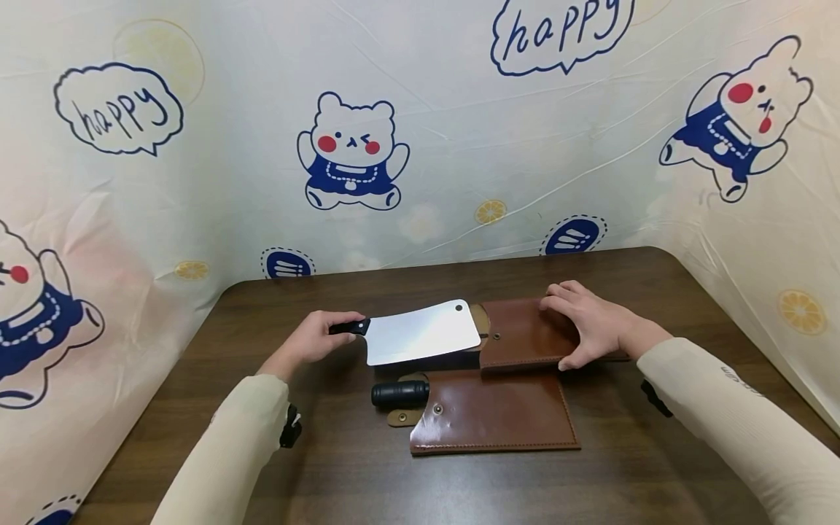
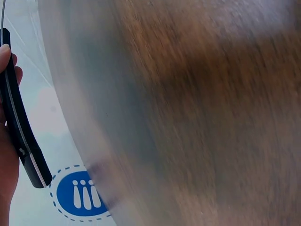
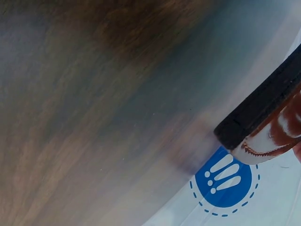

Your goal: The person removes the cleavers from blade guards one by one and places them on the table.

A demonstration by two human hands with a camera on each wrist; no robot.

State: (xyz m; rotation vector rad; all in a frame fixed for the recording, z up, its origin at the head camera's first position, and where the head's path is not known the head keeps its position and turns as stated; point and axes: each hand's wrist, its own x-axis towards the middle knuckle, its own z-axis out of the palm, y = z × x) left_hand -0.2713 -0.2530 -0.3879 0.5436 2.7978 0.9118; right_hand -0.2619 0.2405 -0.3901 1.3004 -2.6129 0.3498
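My left hand (image 1: 317, 337) grips the black handle (image 1: 349, 327) of a cleaver. Its broad shiny blade (image 1: 420, 332) points right, its front end overlapping the mouth of a brown leather sheath (image 1: 525, 335). In the left wrist view, fingers and thumb wrap the cleaver handle (image 2: 21, 117). My right hand (image 1: 593, 324) spans the sheath's right part, fingers over the far edge and thumb at the near edge. The right wrist view shows the sheath's dark edge (image 3: 256, 106); most of the hand is out of that view.
Nearer me lies a second brown leather sheath (image 1: 499, 415), with a black ridged cylinder (image 1: 399, 394) and a snap strap (image 1: 403, 418) at its left end. A wooden table (image 1: 315, 467) carries everything. Printed cloth (image 1: 433, 146) hangs behind and at both sides.
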